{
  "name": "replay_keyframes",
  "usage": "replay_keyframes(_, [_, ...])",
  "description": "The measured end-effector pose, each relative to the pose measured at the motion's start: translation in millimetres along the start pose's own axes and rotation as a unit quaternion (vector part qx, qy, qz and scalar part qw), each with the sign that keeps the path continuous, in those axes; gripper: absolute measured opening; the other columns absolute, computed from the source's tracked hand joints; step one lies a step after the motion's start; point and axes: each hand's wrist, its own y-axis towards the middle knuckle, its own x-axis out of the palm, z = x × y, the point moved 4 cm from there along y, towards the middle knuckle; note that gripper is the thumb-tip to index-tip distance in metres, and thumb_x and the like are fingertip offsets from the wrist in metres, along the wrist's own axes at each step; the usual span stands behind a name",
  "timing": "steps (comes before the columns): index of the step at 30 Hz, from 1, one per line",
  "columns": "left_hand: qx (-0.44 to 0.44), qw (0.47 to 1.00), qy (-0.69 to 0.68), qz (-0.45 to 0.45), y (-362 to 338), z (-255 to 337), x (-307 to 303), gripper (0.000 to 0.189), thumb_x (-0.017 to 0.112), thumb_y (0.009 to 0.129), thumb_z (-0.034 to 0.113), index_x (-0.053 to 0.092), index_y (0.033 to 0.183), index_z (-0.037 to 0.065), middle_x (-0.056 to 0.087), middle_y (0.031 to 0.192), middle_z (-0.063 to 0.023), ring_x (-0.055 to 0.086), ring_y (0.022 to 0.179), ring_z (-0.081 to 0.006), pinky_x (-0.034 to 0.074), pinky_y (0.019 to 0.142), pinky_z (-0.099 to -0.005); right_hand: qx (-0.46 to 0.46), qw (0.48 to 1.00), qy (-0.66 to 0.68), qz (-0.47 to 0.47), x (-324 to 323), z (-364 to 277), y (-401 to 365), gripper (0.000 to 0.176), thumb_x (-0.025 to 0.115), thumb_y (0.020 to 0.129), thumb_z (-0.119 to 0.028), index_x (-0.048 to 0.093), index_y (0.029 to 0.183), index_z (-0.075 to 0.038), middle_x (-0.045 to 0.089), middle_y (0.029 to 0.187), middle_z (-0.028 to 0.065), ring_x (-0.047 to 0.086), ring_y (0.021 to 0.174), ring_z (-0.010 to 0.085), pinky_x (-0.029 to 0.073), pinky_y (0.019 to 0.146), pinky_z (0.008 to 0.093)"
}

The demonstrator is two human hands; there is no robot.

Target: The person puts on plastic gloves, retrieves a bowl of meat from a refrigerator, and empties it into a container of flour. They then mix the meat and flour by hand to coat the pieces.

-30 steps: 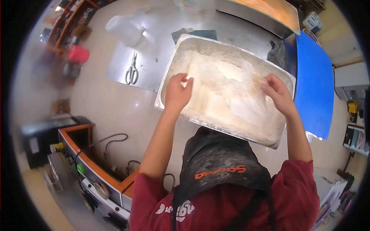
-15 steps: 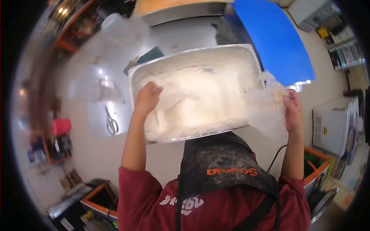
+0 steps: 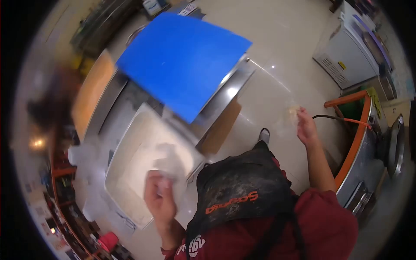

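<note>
A steel tray (image 3: pixel 116 173) with a pale floury mass stands on the steel table at lower left. My left hand (image 3: pixel 159 198) is blurred over the tray's near corner, closed on crumpled clear plastic film (image 3: pixel 170 161). My right hand (image 3: pixel 306 126) is stretched out to the right over the floor, well away from the tray. It pinches a thin piece of clear film (image 3: pixel 291 115) with a bit of dough on it. My dark floury apron (image 3: pixel 242 182) fills the lower middle.
A blue board (image 3: pixel 182 60) overhangs the steel table's edge (image 3: pixel 225 97) beyond the tray. A wooden-topped pan (image 3: pixel 89 97) lies at the far left. An orange-framed machine (image 3: pixel 356 143) with a black cable (image 3: pixel 333 117) stands right. A white appliance (image 3: pixel 346 56) is beyond it.
I have turned to the right, so the tray has swung to lower left. My right hand has carried film off the tray and out over the floor; my left stays at the tray.
</note>
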Motion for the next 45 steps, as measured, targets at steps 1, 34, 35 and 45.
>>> replay_keyframes(1, [0.020,0.999,-0.012,-0.048,10,16,46,0.012,0.058,0.094,0.007,0.057,0.084,0.000,0.059,0.085,-0.0079,0.056,0.082,-0.0179,0.044,0.075,-0.0288,-0.011,1.000,-0.006,-0.006,-11,-9,14,0.023,0.058,0.096,-0.014,0.055,0.118,-0.009,0.064,0.113,0.0052,0.061,0.108,0.0181,0.051,0.093,0.0350])
replay_keyframes(34, [-0.602,0.769,-0.156,0.149,557,-257,704,0.062,0.071,0.089,0.021,0.045,0.140,-0.002,0.050,0.139,-0.0201,0.063,0.111,-0.0402,0.052,0.086,-0.0621,0.246,0.664,-0.703,0.068,-395,-198,372,0.042,0.062,0.089,-0.033,0.063,0.111,0.003,0.068,0.103,0.0275,0.065,0.101,0.0416,0.051,0.087,0.0459])
replay_keyframes(35, [-0.575,0.795,-0.139,0.134,550,-284,708,0.064,0.073,0.087,0.023,0.047,0.139,-0.003,0.052,0.138,-0.0209,0.062,0.113,-0.0396,0.051,0.090,-0.0592,0.362,0.664,-0.653,0.044,-452,-194,348,0.043,0.058,0.091,-0.035,0.063,0.114,0.001,0.068,0.099,0.0275,0.065,0.098,0.0439,0.050,0.085,0.0486])
replay_keyframes(45, [-0.315,0.838,0.399,-0.200,441,-292,877,0.057,0.064,0.088,0.037,0.056,0.127,-0.003,0.063,0.123,-0.0239,0.061,0.113,-0.0373,0.049,0.097,-0.0435,0.231,0.598,-0.757,-0.123,-693,-130,293,0.033,0.054,0.091,-0.031,0.068,0.108,-0.006,0.071,0.099,0.0171,0.066,0.091,0.0336,0.052,0.080,0.0452])
